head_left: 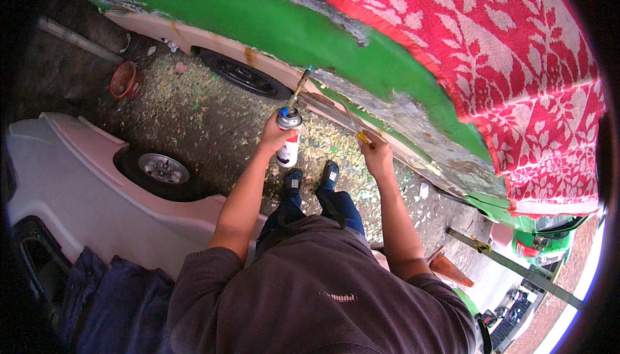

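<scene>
Paint chips litter the ground (194,121) by green car panel (271,24). Left hand (276,135) wrapped round gas torch can (288,141), nozzle up at panel; right hand (376,155) clamps yellow-handled scraper (361,135) w/ blade on stripped metal.

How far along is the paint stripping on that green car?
Done: a grey bare strip runs along the panel's lower edge, and paint flakes litter the ground. In hand: the left hand aims a gas torch at the edge while the right hand works a scraper. Left: most of the green paint.
</scene>
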Demonstrator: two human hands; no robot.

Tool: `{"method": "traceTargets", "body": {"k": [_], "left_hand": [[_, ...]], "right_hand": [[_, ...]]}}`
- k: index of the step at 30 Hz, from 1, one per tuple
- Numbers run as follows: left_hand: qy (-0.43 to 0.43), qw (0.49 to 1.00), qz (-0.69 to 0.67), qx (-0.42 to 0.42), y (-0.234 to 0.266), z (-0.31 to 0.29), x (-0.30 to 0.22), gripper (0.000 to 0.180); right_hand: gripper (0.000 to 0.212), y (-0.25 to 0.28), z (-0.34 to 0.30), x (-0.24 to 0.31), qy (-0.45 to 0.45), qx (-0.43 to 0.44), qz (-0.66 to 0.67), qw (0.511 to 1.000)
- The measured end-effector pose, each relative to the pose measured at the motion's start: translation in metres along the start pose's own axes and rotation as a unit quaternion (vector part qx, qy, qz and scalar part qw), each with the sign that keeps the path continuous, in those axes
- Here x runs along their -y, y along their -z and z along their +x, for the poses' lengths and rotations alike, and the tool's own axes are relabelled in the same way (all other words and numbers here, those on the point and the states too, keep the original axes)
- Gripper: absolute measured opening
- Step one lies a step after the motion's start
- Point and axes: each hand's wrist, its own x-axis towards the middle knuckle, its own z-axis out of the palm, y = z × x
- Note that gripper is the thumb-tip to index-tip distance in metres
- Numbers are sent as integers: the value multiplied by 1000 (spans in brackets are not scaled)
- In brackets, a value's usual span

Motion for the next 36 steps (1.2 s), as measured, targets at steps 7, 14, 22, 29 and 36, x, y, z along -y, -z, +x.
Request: {"method": "traceTargets", "body": {"k": [7,14,22,29,36], "left_hand": [[-6,999,13,-51,25,-2,12,47],[23,996,8,-83,46,1,9,50],[36,997,7,-69,44,4,5,50],[47,996,5,-70,39,11,3,52],[22,997,6,-76,45,16,13,50]], "right_hand": [[38,-6,4,-2,-13,20,3,1000],[39,-10,4,3,-7,22,2,1000],[41,-13,6,5,16,30,-17,999],[38,-4,4,16,2,24,2,1000],[39,2,9,12,13,47,14,999]]}}
